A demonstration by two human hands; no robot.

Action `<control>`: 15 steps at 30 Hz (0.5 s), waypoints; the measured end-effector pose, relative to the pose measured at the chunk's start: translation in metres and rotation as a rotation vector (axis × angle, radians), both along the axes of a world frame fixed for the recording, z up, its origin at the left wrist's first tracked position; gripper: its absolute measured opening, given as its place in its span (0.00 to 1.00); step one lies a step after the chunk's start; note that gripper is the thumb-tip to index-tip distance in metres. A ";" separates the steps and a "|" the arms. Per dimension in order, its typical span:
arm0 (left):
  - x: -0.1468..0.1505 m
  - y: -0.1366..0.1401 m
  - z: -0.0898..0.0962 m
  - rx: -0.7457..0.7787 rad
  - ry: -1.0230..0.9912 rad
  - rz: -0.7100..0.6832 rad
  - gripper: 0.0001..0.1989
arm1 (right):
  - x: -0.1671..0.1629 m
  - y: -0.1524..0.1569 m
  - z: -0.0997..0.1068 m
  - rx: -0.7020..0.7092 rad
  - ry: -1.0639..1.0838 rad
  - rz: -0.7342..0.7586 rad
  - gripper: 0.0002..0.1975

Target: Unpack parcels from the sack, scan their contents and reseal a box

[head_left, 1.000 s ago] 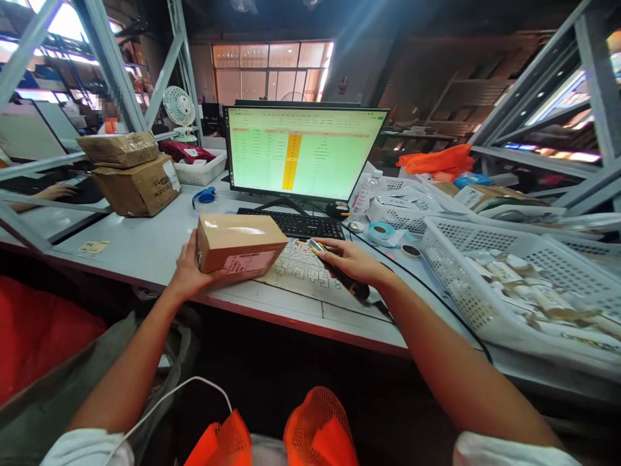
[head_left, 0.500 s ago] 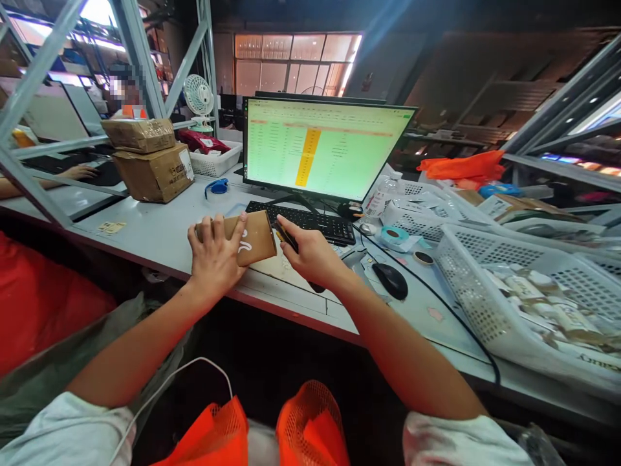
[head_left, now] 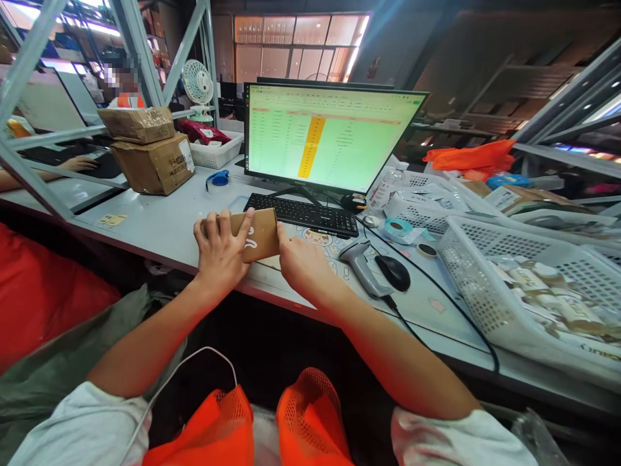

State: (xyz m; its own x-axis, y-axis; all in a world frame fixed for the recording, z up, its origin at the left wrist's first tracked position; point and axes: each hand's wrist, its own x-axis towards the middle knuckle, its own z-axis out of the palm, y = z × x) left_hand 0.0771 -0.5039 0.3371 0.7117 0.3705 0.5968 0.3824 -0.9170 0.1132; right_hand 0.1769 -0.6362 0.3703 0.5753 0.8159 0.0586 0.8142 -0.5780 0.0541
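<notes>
My left hand [head_left: 220, 249] is closed around a small brown cardboard box [head_left: 262, 236] with a white printed mark, holding it at the desk's front edge. The box's left part is covered by my fingers. At the box's right end, my right hand [head_left: 301, 262] is curled, its index finger against the end edge. The utility knife seen in this hand a moment ago is hidden behind my fingers now. Just behind the box lies a black keyboard [head_left: 303, 213]. A grey barcode scanner [head_left: 365, 268] and a black mouse [head_left: 392, 272] are to the right of my right hand.
A monitor [head_left: 330, 139] stands behind the keyboard. On the right, a white basket [head_left: 468, 285] holds several small packages, near tape rolls [head_left: 396, 228]. Two stacked cartons [head_left: 150, 165] and a blue tape-like item [head_left: 218, 179] are on the left. Beyond the metal frame sits another person [head_left: 127, 81].
My right hand has turned and moved down slightly against the box's end, so the knife no longer shows. The scanner is now more exposed. My left hand keeps its hold on the box.
</notes>
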 end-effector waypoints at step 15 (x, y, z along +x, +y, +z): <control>-0.035 0.050 -0.011 -0.436 -0.236 -0.355 0.62 | 0.056 -0.062 0.076 0.324 0.032 0.510 0.25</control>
State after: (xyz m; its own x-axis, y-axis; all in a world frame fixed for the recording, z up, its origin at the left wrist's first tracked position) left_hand 0.0425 -0.4542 0.3259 0.7037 0.3804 0.6001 -0.0191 -0.8342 0.5512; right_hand 0.2332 -0.6982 0.4461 0.1215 0.9327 0.3397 0.9914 -0.0969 -0.0885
